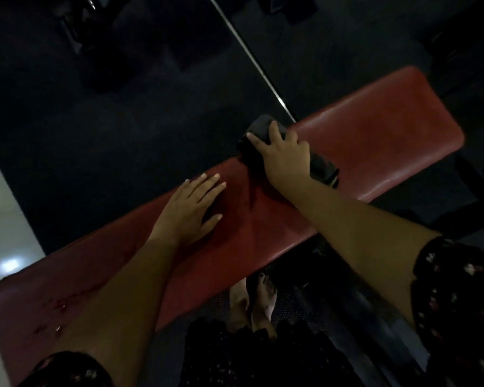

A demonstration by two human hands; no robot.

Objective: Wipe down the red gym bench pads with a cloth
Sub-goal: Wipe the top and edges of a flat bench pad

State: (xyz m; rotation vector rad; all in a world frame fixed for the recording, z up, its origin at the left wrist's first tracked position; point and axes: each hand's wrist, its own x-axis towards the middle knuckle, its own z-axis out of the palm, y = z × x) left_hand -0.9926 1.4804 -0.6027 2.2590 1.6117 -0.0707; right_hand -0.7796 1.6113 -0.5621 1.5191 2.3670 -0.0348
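Head view looks down on a red padded gym bench point(263, 227) that runs diagonally from lower left to upper right. It is made of a long red vinyl pad point(118, 263) and a shorter red pad point(389, 121) with rounded corners. Both pads have a smooth, slightly glossy skin. A shallow crease crosses the long pad near its upper end, and a few wet-looking specks glint near its lower-left end. A dark grey bunched cloth point(261, 128), soft and crumpled, lies across the join between the two pads at the far edge. The right hand point(285, 155) lies on top of it, fingers spread and pressing down on the fabric. The left hand point(190, 210) rests flat on the long pad just beside it, fingers straight, holding nothing. A dark floral-print sleeve point(453, 289) covers the right upper arm. A dark matte floor point(95, 135) surrounds the bench, with a thin silver metal bar point(249, 51) slanting across it. Bare feet point(252, 305) stand on the floor on the near side of the bench.
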